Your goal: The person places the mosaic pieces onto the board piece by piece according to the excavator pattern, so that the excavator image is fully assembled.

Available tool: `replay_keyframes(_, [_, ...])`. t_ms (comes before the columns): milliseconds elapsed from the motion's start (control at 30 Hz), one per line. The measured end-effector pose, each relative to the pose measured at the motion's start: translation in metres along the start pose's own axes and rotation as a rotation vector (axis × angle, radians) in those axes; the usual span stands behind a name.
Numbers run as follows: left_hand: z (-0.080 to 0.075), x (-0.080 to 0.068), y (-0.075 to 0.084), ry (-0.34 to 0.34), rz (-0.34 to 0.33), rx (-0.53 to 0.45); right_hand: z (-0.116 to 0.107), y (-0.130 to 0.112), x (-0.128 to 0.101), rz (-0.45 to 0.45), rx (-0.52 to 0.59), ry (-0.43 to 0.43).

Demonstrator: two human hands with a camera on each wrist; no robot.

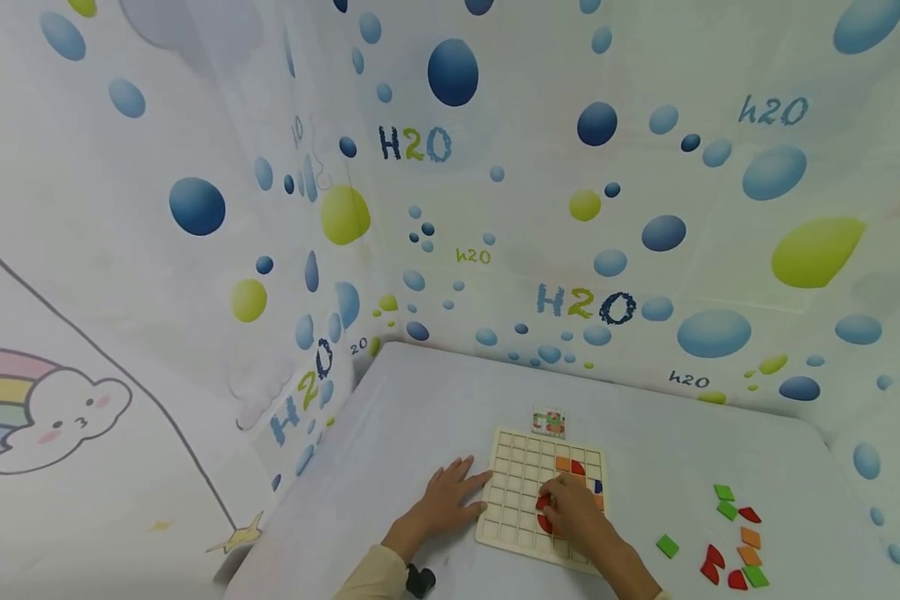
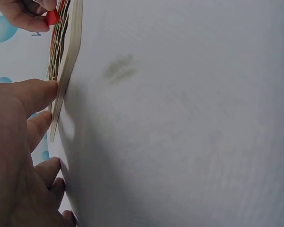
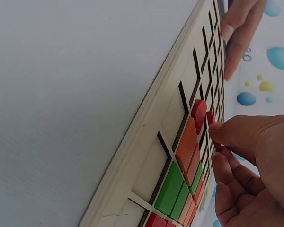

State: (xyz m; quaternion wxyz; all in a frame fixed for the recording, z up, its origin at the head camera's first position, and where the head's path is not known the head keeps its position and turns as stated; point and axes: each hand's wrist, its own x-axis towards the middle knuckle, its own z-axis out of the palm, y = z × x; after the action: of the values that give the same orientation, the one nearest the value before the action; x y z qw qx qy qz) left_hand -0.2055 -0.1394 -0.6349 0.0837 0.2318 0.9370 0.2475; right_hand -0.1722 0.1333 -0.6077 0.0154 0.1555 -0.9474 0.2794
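A pale wooden grid board (image 1: 515, 467) lies flat on the white table. My left hand (image 1: 457, 487) rests flat on the table beside it. Its straight fingers (image 2: 35, 94) touch the board's left edge (image 2: 66, 56). My right hand (image 1: 564, 500) is over the board's middle and pinches a red piece (image 1: 543, 502) at a cell. In the right wrist view, thumb and finger (image 3: 227, 135) hold that red piece (image 3: 210, 118) on edge against the grid. Orange tiles (image 3: 187, 144), green tiles (image 3: 173, 187) and another red tile (image 3: 199, 112) sit in nearby cells.
Several loose green, red and orange pieces (image 1: 735, 542) lie on the table to the right of the board. A small picture card (image 1: 549, 422) stands just behind the board. Bubble-printed curtain walls (image 1: 570, 208) close in the table at the back and sides.
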Motion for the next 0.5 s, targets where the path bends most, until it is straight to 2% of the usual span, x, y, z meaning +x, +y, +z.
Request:
replay_keyframes(233, [-0.0024,-0.0009,0.0033,-0.002,-0.018,0.005,0.0018,0.0032,0.0016,-0.074,-0.04,-0.002])
replay_keyframes(500, [-0.0023,-0.0021,0.0041,-0.001,-0.018,0.005,0.0022,0.0064,0.0025,-0.11,-0.104,-0.008])
